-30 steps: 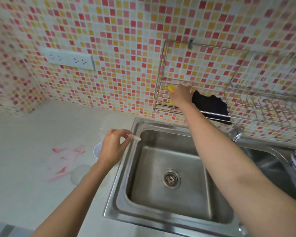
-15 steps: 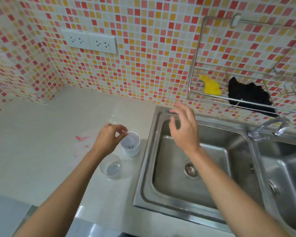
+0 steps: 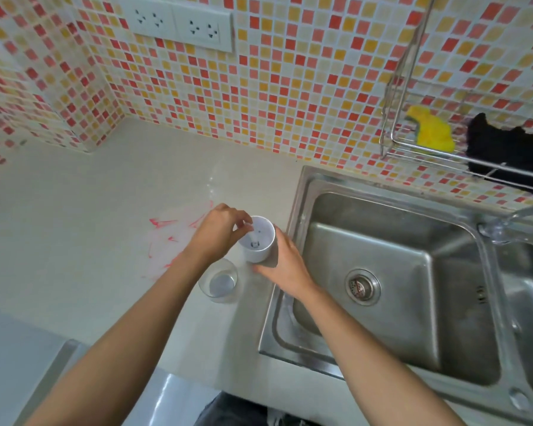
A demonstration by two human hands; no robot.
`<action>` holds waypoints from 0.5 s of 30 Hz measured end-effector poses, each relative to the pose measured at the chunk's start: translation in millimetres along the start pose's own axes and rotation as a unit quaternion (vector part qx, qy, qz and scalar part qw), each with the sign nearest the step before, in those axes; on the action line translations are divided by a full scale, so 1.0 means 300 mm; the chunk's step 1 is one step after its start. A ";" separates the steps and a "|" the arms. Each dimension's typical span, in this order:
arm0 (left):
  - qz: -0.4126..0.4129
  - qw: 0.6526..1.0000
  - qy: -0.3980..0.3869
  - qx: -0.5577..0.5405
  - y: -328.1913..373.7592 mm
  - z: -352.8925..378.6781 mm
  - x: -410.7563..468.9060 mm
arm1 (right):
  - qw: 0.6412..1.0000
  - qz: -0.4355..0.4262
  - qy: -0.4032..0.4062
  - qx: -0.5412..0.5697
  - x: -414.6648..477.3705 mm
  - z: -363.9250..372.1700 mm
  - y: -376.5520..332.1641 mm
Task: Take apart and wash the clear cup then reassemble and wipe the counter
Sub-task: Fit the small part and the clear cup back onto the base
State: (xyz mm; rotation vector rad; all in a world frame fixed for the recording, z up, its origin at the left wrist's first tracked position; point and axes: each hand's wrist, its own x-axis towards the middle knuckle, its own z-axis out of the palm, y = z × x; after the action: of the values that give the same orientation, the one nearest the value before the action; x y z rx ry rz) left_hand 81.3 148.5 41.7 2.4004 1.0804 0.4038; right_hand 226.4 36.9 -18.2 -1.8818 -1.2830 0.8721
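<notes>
A white cup part (image 3: 259, 247) stands upright on the pale counter (image 3: 105, 235) just left of the sink. My right hand (image 3: 285, 265) wraps its right side and base. My left hand (image 3: 219, 232) hovers over its rim, fingertips pinched on a small piece that dips into the opening; the piece is mostly hidden. A clear round cup part (image 3: 218, 282) sits on the counter in front of the white part, under my left wrist. Red smears (image 3: 170, 238) mark the counter to the left.
The steel sink (image 3: 382, 290) with its drain lies to the right, its faucet (image 3: 505, 222) at the far right. A wire wall rack (image 3: 413, 146) holds a yellow sponge (image 3: 431, 130) and a black cloth (image 3: 505, 155). Wall sockets (image 3: 179, 23) sit above.
My right hand left the sponge in the rack, came down across the sink and took hold of the white part. My left hand brought its small piece to the part's opening.
</notes>
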 end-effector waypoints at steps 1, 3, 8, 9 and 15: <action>0.005 1.000 -0.004 0.005 -0.003 -0.003 0.005 | 1.000 -0.004 0.001 0.006 0.000 0.004 -0.003; 0.017 1.000 -0.011 0.018 -0.009 -0.008 0.016 | 1.000 -0.006 0.003 0.017 0.004 0.010 -0.001; 0.011 1.000 -0.026 0.002 -0.006 -0.008 0.025 | 1.000 0.002 0.004 0.029 0.016 0.020 -0.004; 0.011 1.000 -0.023 0.000 -0.003 -0.004 0.025 | 1.000 0.004 0.004 0.029 0.017 0.020 -0.003; 0.013 0.999 -0.036 0.014 0.024 0.058 0.020 | 0.999 0.035 0.014 0.038 0.022 0.040 -0.008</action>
State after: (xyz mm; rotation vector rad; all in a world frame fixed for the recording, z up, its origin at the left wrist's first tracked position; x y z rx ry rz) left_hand 97.3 143.6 31.4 2.4351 1.0310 0.3108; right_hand 217.3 45.9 -23.6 -1.8810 -1.1576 0.9159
